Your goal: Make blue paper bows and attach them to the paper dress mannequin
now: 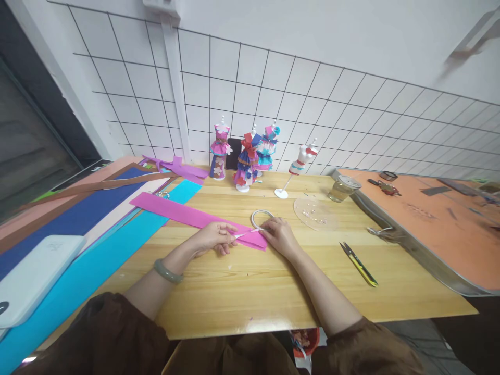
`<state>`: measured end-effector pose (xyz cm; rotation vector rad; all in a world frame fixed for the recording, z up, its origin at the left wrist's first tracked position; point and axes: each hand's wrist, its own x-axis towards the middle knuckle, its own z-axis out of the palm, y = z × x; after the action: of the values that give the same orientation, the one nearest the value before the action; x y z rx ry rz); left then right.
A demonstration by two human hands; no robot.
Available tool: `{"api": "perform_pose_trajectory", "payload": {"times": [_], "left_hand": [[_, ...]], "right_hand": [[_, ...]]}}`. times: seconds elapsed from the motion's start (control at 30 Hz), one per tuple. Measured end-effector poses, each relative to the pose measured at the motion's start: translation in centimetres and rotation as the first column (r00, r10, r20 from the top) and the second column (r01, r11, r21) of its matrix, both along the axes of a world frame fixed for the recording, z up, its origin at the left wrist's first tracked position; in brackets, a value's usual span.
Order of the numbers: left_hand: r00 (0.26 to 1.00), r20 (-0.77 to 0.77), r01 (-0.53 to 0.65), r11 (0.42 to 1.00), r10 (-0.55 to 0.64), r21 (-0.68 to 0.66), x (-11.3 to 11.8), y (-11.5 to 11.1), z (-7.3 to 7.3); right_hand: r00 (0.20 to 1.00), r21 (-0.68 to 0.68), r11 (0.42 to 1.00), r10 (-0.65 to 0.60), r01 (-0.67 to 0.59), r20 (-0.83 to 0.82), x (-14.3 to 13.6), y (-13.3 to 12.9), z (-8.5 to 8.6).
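A long pink strip of crepe paper or fabric lies slanting across the wooden table, its right end under my hands. My left hand pinches the free end of a thin white tape strip, which runs above the pink piece. That tape leads to a narrow white tape roll, held at its near right edge by the curled fingers of my right hand. The right fingertips also rest by the end of the pink strip; their exact contact is partly hidden.
Yellow-handled thread snips lie right of my right arm. Behind are a clear disc with small bits, a glass jar and dressed mini mannequins. Coloured sheets and a white device cover the left; an orange-topped tray stands right.
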<state>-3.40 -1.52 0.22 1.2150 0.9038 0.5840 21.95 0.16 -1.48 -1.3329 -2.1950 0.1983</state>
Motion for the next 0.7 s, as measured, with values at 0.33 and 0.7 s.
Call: {"api": "perform_pose_trajectory", "payload": {"times": [0.33, 0.7], "left_hand": [[1.000, -0.010, 0.019, 1.000, -0.019, -0.005, -0.05, 0.01, 0.04], [0.999, -0.027, 0.025, 1.000, -0.025, -0.009, 0.04, 0.06, -0.02]], "right_hand": [[0.998, 0.037, 0.997, -0.062, 0.062, -0.012, 0.07, 0.37, -0.13], [0.992, 0.082, 0.989, -0.122, 0.125, -0.041, -0.04, 0.19, 0.36]]}}
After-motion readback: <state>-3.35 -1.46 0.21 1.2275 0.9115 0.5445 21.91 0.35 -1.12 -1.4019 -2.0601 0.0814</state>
